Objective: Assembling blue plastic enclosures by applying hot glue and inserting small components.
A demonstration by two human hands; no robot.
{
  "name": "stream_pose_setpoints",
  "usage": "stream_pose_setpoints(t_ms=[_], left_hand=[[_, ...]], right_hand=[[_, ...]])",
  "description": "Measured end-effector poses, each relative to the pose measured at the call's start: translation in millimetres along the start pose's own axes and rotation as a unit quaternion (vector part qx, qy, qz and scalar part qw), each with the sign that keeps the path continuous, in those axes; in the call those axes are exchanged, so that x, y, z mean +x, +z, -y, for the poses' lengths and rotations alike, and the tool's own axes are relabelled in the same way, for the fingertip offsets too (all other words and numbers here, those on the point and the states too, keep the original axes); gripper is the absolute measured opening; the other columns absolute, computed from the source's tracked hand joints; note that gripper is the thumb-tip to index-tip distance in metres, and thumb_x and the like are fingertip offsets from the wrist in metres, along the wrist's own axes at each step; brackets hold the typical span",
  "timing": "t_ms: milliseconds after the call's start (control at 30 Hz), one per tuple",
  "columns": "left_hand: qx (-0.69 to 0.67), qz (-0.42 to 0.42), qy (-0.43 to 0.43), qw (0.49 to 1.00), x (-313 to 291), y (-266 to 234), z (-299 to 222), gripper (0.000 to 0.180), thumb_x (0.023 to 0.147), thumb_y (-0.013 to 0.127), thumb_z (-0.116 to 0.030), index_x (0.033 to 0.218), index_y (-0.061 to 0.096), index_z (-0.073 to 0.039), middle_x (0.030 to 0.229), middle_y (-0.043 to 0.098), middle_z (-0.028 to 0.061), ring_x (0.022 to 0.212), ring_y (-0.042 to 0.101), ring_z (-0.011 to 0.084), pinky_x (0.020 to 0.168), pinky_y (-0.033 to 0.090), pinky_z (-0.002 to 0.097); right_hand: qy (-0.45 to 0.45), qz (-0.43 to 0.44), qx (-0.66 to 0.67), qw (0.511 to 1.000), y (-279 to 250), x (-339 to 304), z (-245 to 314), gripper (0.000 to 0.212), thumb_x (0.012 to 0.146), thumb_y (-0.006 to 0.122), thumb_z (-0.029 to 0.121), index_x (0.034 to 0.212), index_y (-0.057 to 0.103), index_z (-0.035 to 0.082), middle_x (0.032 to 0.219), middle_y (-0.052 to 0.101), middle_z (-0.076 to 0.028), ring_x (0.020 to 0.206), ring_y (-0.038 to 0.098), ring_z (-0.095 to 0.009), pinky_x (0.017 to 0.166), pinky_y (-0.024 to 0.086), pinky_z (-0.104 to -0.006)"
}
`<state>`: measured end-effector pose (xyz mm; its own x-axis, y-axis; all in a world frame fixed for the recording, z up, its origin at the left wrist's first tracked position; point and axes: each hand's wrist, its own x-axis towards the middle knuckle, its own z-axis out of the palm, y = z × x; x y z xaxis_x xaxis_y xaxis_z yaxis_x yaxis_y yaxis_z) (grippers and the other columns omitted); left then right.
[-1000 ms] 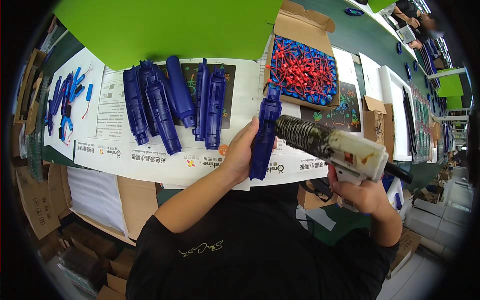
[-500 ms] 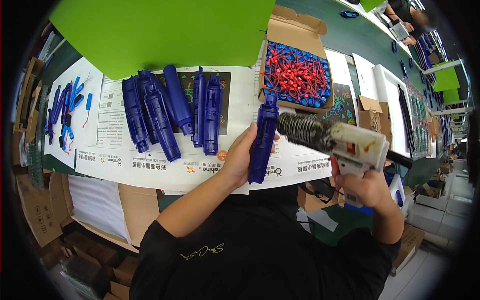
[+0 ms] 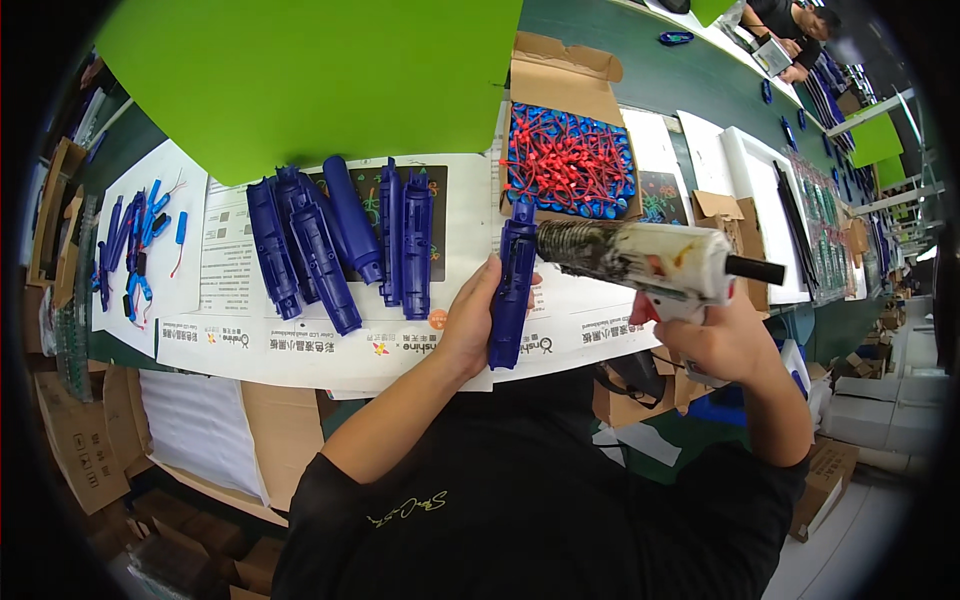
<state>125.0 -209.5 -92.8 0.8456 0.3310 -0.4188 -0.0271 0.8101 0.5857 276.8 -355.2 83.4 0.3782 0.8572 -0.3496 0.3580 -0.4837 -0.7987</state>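
Observation:
My left hand (image 3: 476, 318) is wrapped round a dark-blue plastic half shell (image 3: 513, 290), held upright above the paper with its hollow, ribbed inside showing. In my right hand (image 3: 718, 338) is a stained white hot glue gun (image 3: 665, 258), its grip in my closed fingers. A black glue stick (image 3: 755, 270) juts from the back of the gun. The coil-wrapped front end (image 3: 575, 245) points left at the upper part of the shell; whether the tip touches it I cannot tell. Several more blue shells (image 3: 320, 260) lie in a row to the left.
An open cardboard box (image 3: 565, 75) of blue cells with red wires stands behind the shell. A green panel (image 3: 300, 80) rises at the back. Wired blue parts (image 3: 140, 230) lie on paper at the left. Far right, another person (image 3: 785, 35) works at a bench.
The glue gun has turned more level and its front end has moved slightly left, along the upper part of the shell. My left hand still holds the shell. The whole view has shifted a little.

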Motion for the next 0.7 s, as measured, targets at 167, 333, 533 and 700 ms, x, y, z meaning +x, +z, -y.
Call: stream_pose_setpoints(t_ms=[167,333,533,700], left_hand=[[0.019,-0.005,0.02,1.0,-1,6,0,0.044,0.098,0.033,-0.039,0.107,0.054,-0.002,0.093,0.06,0.0063,0.073,0.054,0.0082,0.066,0.046,0.022],[0.043,-0.007,0.01,0.999,0,7,-2,0.046,0.098,0.032,-0.04,0.104,0.055,0.0,0.084,0.059,0.0062,0.07,0.053,0.009,0.063,0.045,0.0216],[-0.147,-0.007,0.133,0.98,-12,-6,-8,0.049,0.097,0.032,-0.044,0.123,0.044,-0.003,0.085,0.056,0.0052,0.067,0.052,0.013,0.056,0.043,0.0233],[-0.171,0.054,0.217,0.96,-51,-21,-37,0.055,0.097,0.028,-0.045,0.137,0.031,-0.008,0.09,0.052,0.0046,0.07,0.049,0.0144,0.061,0.041,0.0268]], right_hand=[[-0.003,-0.005,0.026,1.0,-1,-5,5,0.03,0.066,0.052,0.0,0.096,0.06,0.003,0.088,0.062,-0.009,0.084,0.06,-0.019,0.074,0.048,-0.0311],[0.058,0.006,0.022,0.998,-7,-11,15,0.036,0.066,0.051,-0.001,0.101,0.058,0.001,0.09,0.062,-0.01,0.084,0.061,-0.019,0.073,0.048,-0.0308],[-0.018,-0.108,0.226,0.968,-30,-37,-15,0.057,0.069,0.061,0.007,0.123,0.044,0.001,0.098,0.061,-0.015,0.078,0.064,-0.024,0.06,0.055,-0.0322],[0.005,-0.451,0.366,0.814,-134,-132,-130,0.058,0.07,0.056,0.018,0.121,0.044,-0.004,0.103,0.06,-0.025,0.054,0.06,-0.019,0.045,0.052,-0.0271]])
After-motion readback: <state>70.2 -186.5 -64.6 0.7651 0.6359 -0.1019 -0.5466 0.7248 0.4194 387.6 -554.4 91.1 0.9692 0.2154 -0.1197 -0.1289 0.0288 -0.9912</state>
